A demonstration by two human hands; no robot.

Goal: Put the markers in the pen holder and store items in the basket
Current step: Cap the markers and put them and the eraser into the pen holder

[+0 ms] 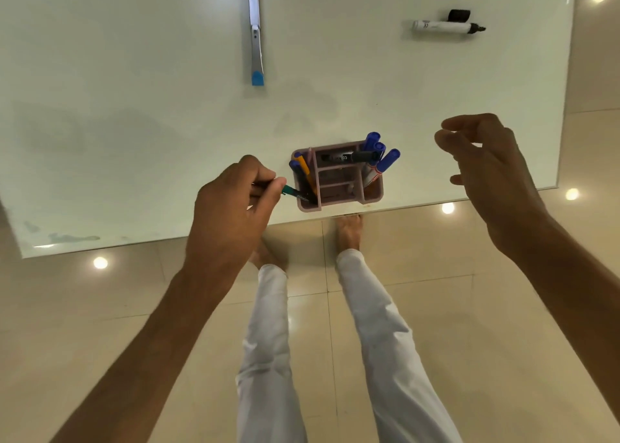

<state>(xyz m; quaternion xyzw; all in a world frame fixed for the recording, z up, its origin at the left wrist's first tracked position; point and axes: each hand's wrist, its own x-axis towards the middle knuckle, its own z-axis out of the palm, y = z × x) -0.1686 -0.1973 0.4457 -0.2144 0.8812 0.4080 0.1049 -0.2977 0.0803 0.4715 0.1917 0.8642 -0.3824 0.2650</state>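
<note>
At centre frame, your left hand (235, 204) pinched a green-tipped marker (295, 192) between thumb and curled fingers, its far end resting in the left compartment of the pen holder (339, 204).

Item: pen holder, pinkish, several compartments, sitting on the whiteboard (134, 107) close to its lower edge. Left compartment held a yellow marker (307, 170) and a dark one with a blue cap; you could not tell their exact resting points inside. Right compartment held three blue-capped markers (385, 162), tilted toward the right. A black-capped marker (352, 157) lay across the top of the holder.

Item: your right hand (486, 174), at right of centre, hovered apart from the holder, fingers loosely curled and holding nothing.

Item: black marker (443, 27), uncapped, lying in the upper right of the frame on the board; its black cap (459, 15) sat just beside it.

Item: blue-and-grey handled tool (255, 29), lying lengthwise at upper centre, well apart from the holder; you could not tell what kind of tool it was.

Item: glossy beige tiled floor (100, 308), lower frame, with your white-trousered legs (379, 335) and bare feet by the board's edge.
</note>
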